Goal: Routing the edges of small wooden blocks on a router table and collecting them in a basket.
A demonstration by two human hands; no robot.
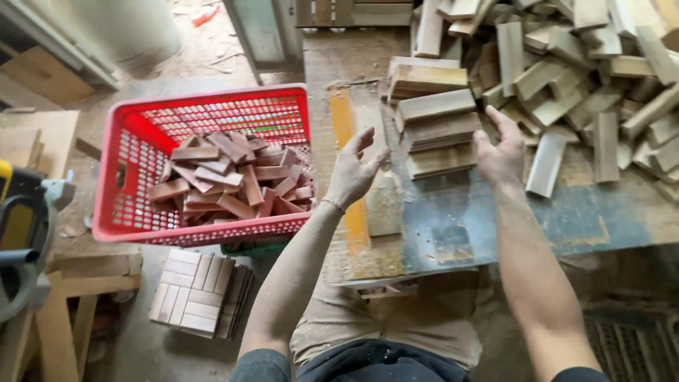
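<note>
Your open hands flank a stack of wood blocks at the centre of the frame.

At left of centre, the red perforated crate (134,152) holds a loose heap of reddish-brown wood pieces (230,180) lying at all angles; its near wall hides the lowest ones. Below it, a bundle of pale blocks (194,291) sits on the floor. Your left hand (353,170) is spread, fingers apart, gripping nothing, just left of the stack of blocks (435,131). The stack sits on the worn workbench (488,219), its blocks' long axes running left to right, tilted slightly up to the right. Your right hand (501,150) is open too, at the stack's right end; whether it touches is unclear. Upper right, a jumbled pile of pale offcuts (587,78) runs off the frame.
</note>
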